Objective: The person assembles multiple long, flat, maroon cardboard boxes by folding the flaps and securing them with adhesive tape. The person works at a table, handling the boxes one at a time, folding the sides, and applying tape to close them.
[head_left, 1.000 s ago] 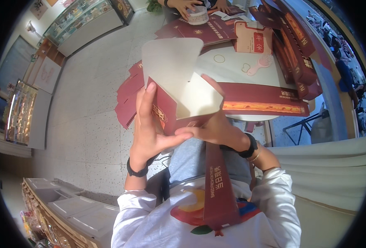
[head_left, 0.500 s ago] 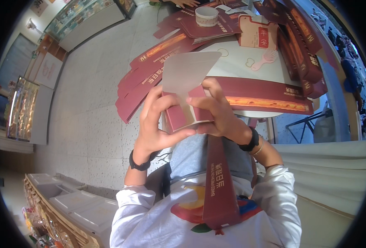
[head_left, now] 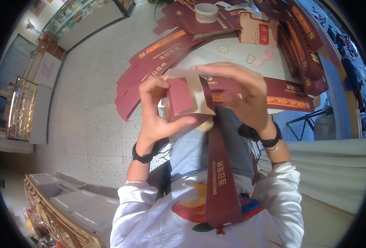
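Observation:
My left hand (head_left: pixel 152 111) grips a maroon cardboard box (head_left: pixel 179 97) from its left side, thumb across the near face and fingers round the far side. The box's upper end faces me, with a pale inner surface showing beside a folded maroon flap. Over its right side, my right hand (head_left: pixel 247 93) has its fingers stretched out and its thumb apart. The right fingertips are near the pale far flap (head_left: pixel 182 73); whether they touch it I cannot tell. Another long maroon box (head_left: pixel 222 186) lies along my lap and shirt, its far end behind the held one.
Flat maroon cartons (head_left: pixel 139 82) fan over the left edge of the round white table (head_left: pixel 216 62). Another long carton (head_left: pixel 288 97) lies at its near edge. A paper bowl (head_left: pixel 206 13), a pink comb (head_left: pixel 264 57) and a beige card (head_left: pixel 249 31) sit beyond; stacked boxes (head_left: pixel 303 53) stand right.
My right hand has come off the box's right side and spread its fingers. The tall pale flap has tipped down toward the opening. Another person's hands at the far edge are out of view.

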`<act>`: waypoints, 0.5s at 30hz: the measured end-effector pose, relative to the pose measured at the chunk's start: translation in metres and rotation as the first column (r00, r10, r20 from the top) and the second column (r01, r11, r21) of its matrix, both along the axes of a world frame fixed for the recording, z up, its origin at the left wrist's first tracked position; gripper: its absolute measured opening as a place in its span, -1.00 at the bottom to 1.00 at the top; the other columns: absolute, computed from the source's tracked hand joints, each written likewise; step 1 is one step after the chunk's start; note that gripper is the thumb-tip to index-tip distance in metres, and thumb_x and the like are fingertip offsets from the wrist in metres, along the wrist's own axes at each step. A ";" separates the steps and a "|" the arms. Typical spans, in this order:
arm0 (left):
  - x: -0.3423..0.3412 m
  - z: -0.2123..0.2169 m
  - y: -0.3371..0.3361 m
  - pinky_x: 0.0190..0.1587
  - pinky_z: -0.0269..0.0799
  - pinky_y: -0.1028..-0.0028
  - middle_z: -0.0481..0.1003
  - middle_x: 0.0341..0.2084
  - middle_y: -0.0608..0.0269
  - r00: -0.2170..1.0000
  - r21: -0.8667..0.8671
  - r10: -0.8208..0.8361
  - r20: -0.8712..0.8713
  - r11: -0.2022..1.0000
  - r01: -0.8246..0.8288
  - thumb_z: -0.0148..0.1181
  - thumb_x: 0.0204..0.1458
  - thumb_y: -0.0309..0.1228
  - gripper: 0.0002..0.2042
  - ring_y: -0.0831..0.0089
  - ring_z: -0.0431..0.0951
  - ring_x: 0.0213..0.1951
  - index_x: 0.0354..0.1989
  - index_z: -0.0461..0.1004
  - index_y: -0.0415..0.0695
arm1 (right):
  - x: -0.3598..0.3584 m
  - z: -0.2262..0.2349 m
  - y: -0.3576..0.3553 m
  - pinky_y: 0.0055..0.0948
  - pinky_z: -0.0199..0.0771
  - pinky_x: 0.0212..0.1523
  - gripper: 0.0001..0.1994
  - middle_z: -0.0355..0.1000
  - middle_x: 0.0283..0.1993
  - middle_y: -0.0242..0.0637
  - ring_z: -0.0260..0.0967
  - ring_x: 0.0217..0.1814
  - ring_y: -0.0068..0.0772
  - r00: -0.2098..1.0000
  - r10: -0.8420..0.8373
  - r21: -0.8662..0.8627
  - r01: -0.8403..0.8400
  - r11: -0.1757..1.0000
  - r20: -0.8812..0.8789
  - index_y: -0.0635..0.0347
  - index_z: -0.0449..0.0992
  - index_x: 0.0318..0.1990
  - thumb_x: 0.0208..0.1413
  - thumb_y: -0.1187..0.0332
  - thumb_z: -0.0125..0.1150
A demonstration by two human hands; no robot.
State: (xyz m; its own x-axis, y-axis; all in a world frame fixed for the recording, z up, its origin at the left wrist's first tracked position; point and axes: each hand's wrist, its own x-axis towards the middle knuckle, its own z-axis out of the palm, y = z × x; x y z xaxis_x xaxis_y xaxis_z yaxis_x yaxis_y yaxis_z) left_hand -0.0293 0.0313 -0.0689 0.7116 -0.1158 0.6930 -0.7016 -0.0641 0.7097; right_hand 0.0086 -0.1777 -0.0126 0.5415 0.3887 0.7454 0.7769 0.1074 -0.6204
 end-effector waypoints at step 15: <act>-0.005 0.000 -0.013 0.06 0.39 0.26 0.42 0.02 0.00 0.996 0.161 -0.088 0.031 0.984 0.082 0.58 -0.35 -0.29 -0.39 0.19 0.44 0.07 -0.10 0.36 -0.16 | -0.009 -0.027 -0.006 -0.42 0.48 0.02 -0.65 0.46 0.01 -0.10 0.44 0.05 -0.32 0.989 0.018 -0.121 -0.036 0.992 -0.144 0.39 0.48 -0.03 -0.04 0.64 0.28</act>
State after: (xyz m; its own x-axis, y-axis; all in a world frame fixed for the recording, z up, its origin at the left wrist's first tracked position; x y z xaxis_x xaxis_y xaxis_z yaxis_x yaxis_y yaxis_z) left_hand -0.0347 0.0183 -0.0685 0.6680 -0.2860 0.6870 -0.7355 -0.1129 0.6681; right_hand -0.0005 -0.1841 -0.0393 0.6266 0.4883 0.6074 0.6776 0.0435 -0.7341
